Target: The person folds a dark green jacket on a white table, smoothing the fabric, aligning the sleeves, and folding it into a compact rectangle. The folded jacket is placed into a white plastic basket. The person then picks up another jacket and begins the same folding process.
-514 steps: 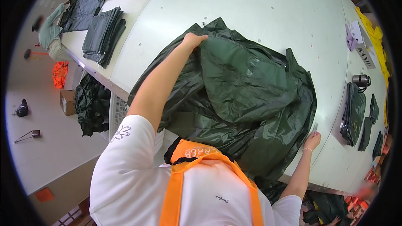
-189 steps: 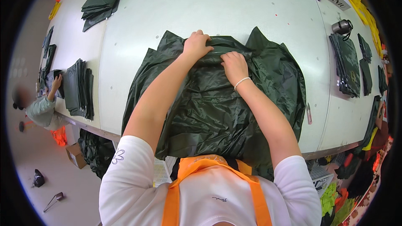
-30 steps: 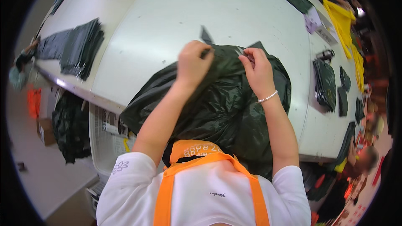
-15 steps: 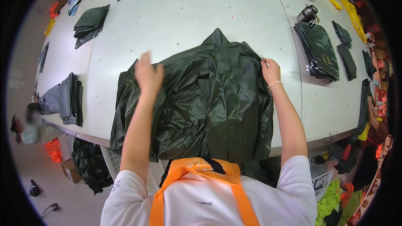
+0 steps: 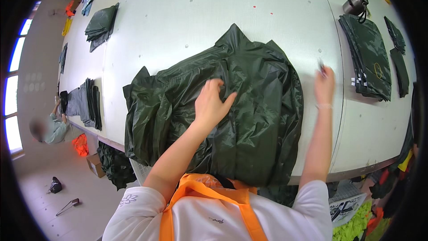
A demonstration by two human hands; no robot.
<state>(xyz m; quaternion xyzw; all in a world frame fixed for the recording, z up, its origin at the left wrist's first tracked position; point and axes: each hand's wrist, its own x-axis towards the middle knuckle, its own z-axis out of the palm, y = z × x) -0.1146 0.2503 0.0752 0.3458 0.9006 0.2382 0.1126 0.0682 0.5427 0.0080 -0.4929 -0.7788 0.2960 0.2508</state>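
A dark green, shiny jacket [image 5: 256, 120] lies spread on the white table, its pointed collar at the far side and its near hem at the table's front edge. Over the jacket's middle is my left hand [image 5: 210, 102], fingers loosely bent and thumb apart, with nothing in it. It is too close to the fabric to tell if it touches. My right hand [image 5: 324, 87] is off to the right of the jacket, above bare tabletop, blurred by motion. Its fingers are closed on a small dark, pointed tool [image 5: 321, 66] whose kind I cannot make out.
Folded dark green garments [image 5: 366, 58] lie stacked at the right, with a metal flask [image 5: 355, 4] behind them. Other folded piles [image 5: 101, 22] lie at the left. A person [image 5: 53, 127] works at the table's left end. A cardboard box [image 5: 95, 165] stands on the floor.
My left hand has moved right, from the jacket's left shoulder to its middle. My right hand has left the jacket's right edge and swung right with the small tool. The view has shifted left.
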